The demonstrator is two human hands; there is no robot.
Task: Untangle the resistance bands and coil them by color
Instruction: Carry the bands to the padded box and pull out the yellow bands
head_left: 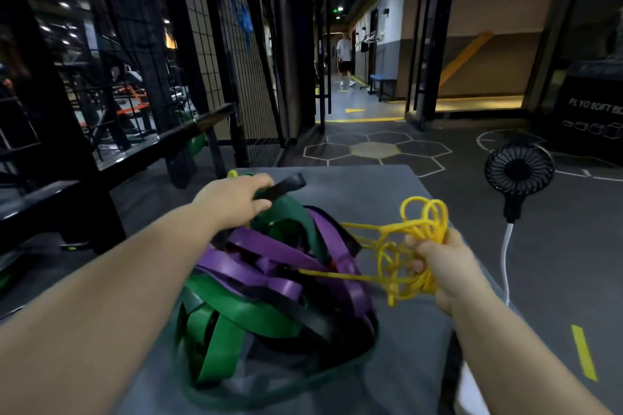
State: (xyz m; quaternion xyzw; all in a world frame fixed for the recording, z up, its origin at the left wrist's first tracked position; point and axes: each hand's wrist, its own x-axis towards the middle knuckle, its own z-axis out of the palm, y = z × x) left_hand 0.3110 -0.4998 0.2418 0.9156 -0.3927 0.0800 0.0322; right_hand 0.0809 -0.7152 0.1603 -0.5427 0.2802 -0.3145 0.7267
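- The left hand (pixel 236 199) reaches to the far side of the pile, its fingers curled round a flat black band (pixel 286 186). It grips the band so that one end sticks out past the knuckles toward the far edge of the counter (pixel 371 192).
- The right hand (pixel 448 269) is closed on a loose bundle of thin yellow band (pixel 421 222), with loops bunched above and below the fingers. It holds the bundle at the right side of the pile, near the counter's right edge.
- Several yellow strands run taut from that bundle leftward into the tangle, so the yellow is not free of it.
- The tangle sits in the middle of the grey counter, between the two forearms.
- Wide purple bands (pixel 269 249) cross its top and right side.
- Bright green bands (pixel 236 310) loop through its near side, nearest the person.
- A dark green band (pixel 290 212) humps up just beneath the left hand, touching the black one.
- More black loops lie under the purple at the near right; I cannot tell how they pass through one another.
- A small black fan (pixel 519 172) stands upright beside the counter on the right, and a white cable (pixel 504 256) hangs down from its handle.
- Hexagon markings (pixel 374 149) cover the floor beyond the counter.
- A black box (pixel 593 111) with white lettering stands at the far right.
- A person (pixel 344 57) in a white top stands well off in the corridor ahead.
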